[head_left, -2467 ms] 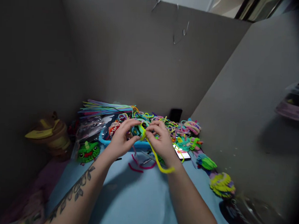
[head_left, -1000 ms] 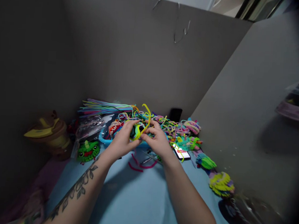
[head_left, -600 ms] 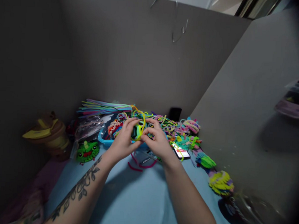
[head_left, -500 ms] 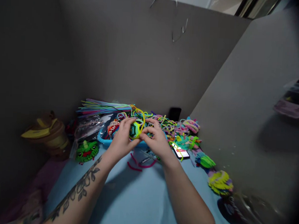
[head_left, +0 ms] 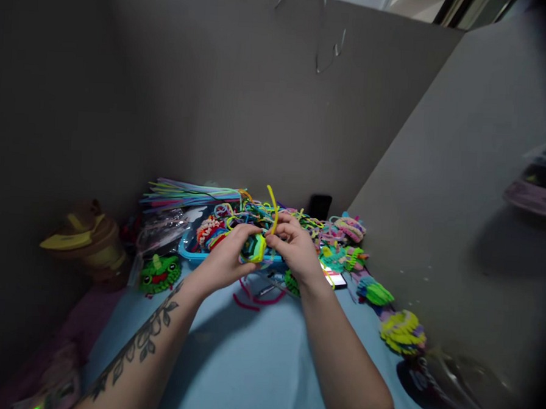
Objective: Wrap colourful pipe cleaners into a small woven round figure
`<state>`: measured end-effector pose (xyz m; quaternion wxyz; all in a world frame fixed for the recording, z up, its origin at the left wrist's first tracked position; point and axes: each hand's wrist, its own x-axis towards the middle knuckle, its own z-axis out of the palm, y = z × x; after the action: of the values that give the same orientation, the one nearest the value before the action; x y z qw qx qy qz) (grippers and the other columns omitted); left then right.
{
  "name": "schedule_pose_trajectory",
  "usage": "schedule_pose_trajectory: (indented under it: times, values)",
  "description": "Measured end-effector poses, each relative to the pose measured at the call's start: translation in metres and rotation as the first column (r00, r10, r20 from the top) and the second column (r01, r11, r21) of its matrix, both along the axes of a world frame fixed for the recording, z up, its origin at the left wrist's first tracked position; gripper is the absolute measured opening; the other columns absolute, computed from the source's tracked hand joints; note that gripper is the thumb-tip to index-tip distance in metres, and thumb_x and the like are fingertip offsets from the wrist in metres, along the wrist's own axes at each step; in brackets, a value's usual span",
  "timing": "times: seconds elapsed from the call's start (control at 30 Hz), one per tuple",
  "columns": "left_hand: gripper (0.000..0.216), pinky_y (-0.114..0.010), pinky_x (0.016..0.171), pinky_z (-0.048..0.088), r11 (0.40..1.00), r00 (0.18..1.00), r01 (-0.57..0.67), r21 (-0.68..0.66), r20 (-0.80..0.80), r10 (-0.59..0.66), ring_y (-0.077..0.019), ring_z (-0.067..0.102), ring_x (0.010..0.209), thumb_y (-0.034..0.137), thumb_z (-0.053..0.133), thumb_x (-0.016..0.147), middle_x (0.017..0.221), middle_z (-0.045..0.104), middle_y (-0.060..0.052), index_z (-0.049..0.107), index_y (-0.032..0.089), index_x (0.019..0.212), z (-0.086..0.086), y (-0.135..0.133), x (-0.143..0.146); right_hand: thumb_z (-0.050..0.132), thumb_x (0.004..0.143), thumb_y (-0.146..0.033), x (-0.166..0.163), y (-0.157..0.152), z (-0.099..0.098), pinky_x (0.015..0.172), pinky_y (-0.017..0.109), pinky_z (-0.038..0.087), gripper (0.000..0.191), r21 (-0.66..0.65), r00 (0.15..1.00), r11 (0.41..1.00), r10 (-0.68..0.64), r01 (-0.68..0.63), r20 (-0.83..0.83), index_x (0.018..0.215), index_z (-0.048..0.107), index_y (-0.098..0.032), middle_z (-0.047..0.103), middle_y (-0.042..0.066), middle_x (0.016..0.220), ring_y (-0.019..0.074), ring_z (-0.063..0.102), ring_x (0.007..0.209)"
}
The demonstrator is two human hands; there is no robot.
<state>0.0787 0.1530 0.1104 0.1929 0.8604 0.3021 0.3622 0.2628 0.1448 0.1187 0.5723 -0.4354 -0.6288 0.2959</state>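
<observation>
My left hand (head_left: 230, 255) is closed around a small rounded piece of coiled pipe cleaners (head_left: 255, 248), yellow and green with a dark middle. Between the thumb and fingers of my right hand (head_left: 295, 249) is a yellow pipe cleaner (head_left: 273, 206), its free end pointing upward. Both hands are close together above the front edge of a blue tray (head_left: 192, 256), which is heaped with coloured pipe cleaners. Whether the yellow strand is joined to the coiled piece is hard to see.
A green pipe-cleaner creature (head_left: 159, 274) lies left of the tray. Straight pipe cleaners (head_left: 191, 194) are bundled behind it. Pink pieces (head_left: 247, 304) lie in front. At right are a lit phone (head_left: 337, 280) and several fuzzy pieces, including a yellow one (head_left: 402, 333). Grey panels (head_left: 241, 105) enclose the table.
The yellow strand was looped over the coiled piece; now its end stands free and upright in my right hand. Both hands have shifted slightly right.
</observation>
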Motion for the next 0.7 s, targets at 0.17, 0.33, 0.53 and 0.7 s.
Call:
schedule_pose_trajectory:
  times: [0.17, 0.33, 0.53, 0.7]
  values:
    - [0.061, -0.039, 0.102, 0.042, 1.0, 0.999, 0.031, -0.003, 0.008, -0.031, -0.0237, 0.049, 0.12, 0.015, 0.069, 0.073, 0.128, 0.05, -0.008, 0.04, 0.025, 0.126, 0.0001, -0.0003, -0.0009, 0.071, 0.071, -0.037, -0.001, -0.0002, 0.0003, 0.094, 0.038, 0.041, 0.019, -0.034, 0.999, 0.999, -0.008, 0.009, 0.039, 0.066, 0.065, -0.02, 0.054, 0.008, 0.112, 0.0242, 0.052, 0.113]
    - [0.063, -0.041, 0.104, 0.041, 0.999, 0.999, 0.04, 0.027, 0.011, -0.04, -0.0245, 0.047, 0.122, 0.01, 0.067, 0.072, 0.129, 0.049, -0.009, 0.04, 0.025, 0.127, -0.001, 0.0022, -0.0019, 0.065, 0.078, -0.043, -0.001, -0.0023, 0.0032, 0.104, 0.041, 0.034, 0.025, -0.05, 0.988, 0.998, 0.033, -0.026, 0.151, 0.067, 0.065, -0.02, 0.052, 0.008, 0.116, 0.0248, 0.049, 0.119]
    - [0.066, -0.046, 0.111, 0.034, 0.998, 0.998, 0.051, 0.031, 0.044, -0.052, -0.0267, 0.039, 0.132, 0.019, 0.07, 0.075, 0.138, 0.042, -0.012, 0.038, 0.026, 0.132, -0.0005, -0.0001, 0.0004, 0.059, 0.082, -0.036, -0.0055, -0.0032, 0.0012, 0.106, 0.042, 0.032, 0.022, 0.003, 0.978, 1.0, -0.023, 0.023, 0.207, 0.067, 0.061, -0.02, 0.051, 0.009, 0.118, 0.0244, 0.048, 0.121]
    - [0.058, -0.047, 0.111, 0.034, 0.999, 0.99, -0.008, -0.052, 0.137, 0.015, -0.0285, 0.038, 0.134, 0.032, 0.066, 0.08, 0.14, 0.042, -0.014, 0.04, 0.022, 0.132, 0.001, -0.0027, 0.0045, 0.058, 0.082, -0.03, -0.0095, -0.005, 0.0015, 0.102, 0.041, 0.037, 0.018, 0.102, 0.966, 0.985, -0.16, 0.142, 0.201, 0.068, 0.059, -0.02, 0.05, 0.01, 0.117, 0.025, 0.049, 0.118]
